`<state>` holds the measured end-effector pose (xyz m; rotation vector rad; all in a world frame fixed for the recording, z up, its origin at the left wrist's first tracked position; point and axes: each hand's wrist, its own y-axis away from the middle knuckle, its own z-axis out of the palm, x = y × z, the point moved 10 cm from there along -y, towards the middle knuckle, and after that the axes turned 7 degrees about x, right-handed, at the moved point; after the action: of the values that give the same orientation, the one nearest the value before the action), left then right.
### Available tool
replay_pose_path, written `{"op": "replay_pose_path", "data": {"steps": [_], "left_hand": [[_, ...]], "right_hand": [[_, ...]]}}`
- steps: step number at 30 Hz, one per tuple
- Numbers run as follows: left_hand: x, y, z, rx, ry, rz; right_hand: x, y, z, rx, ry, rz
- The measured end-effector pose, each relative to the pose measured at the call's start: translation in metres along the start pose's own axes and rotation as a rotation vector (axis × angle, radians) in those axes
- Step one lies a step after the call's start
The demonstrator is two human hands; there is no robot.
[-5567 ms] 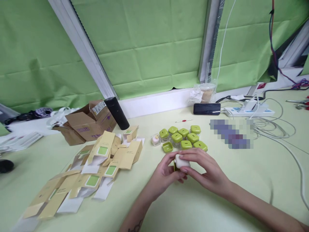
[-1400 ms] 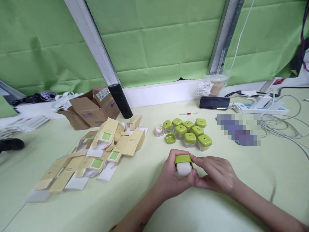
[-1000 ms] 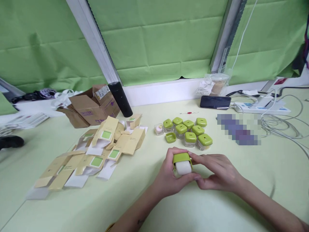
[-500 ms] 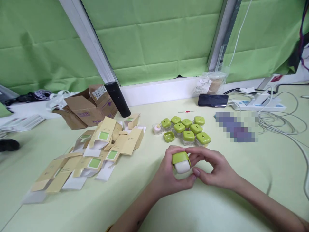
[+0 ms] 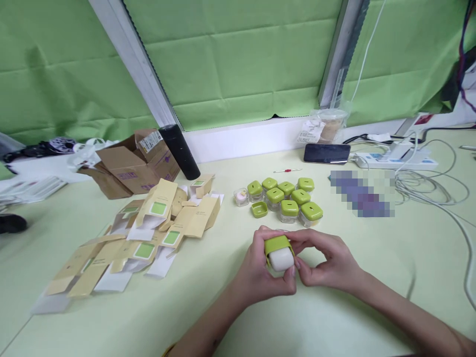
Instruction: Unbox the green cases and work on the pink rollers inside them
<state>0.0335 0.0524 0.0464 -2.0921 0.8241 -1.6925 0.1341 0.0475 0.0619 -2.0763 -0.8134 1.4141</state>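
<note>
A small green and white container (image 5: pixel 279 252) is held between both hands above the near middle of the table. Curled around its left side is my left hand (image 5: pixel 256 270). The fingertips of my right hand (image 5: pixel 329 258) press on its right side. Just beyond stand several clear containers with green lids (image 5: pixel 311 211). Beside them, a green lid (image 5: pixel 259 209) lies upturned, and an uncovered clear container (image 5: pixel 241 197) holds something pink and white.
Unfolded tan cartons (image 5: pixel 197 216) spread over the left of the table (image 5: pixel 178 317). Behind them are a brown box (image 5: pixel 130 171) and a black cylinder (image 5: pixel 180 151). A phone (image 5: pixel 326 153), a red and white tool (image 5: pixel 287 170) and a power strip (image 5: pixel 401 161) lie at the back.
The held container has tilted slightly, showing more of its white part. My right thumb has moved in against its side. The view has shifted a little.
</note>
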Motion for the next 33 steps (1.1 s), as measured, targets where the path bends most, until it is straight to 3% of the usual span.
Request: {"op": "replay_pose_path", "data": {"steps": [6,9,14,18,22,26,33], "left_hand": [[-0.002,0.001,0.002,0.007,0.022,-0.022],[-0.01,0.002,0.001,0.0,0.085,-0.135],[-0.041,0.01,0.008,-0.025,0.401,-0.564],[-0.052,0.013,0.018,0.015,0.672,-0.757],[-0.056,0.015,0.019,0.005,0.597,-0.774],[-0.061,0.019,0.016,-0.007,0.42,-0.768],[-0.07,0.019,0.007,0.057,0.266,-0.779]], "right_hand": [[-0.004,0.001,-0.001,0.044,0.012,-0.044],[0.0,0.001,0.0,0.015,-0.049,0.0],[0.034,0.004,0.013,-0.115,-0.336,0.414],[0.051,0.004,0.011,-0.068,-0.347,0.589],[0.05,0.0,0.008,-0.034,-0.293,0.549],[0.041,-0.002,0.012,-0.095,-0.255,0.462],[0.045,0.001,0.015,-0.118,-0.242,0.497]]}}
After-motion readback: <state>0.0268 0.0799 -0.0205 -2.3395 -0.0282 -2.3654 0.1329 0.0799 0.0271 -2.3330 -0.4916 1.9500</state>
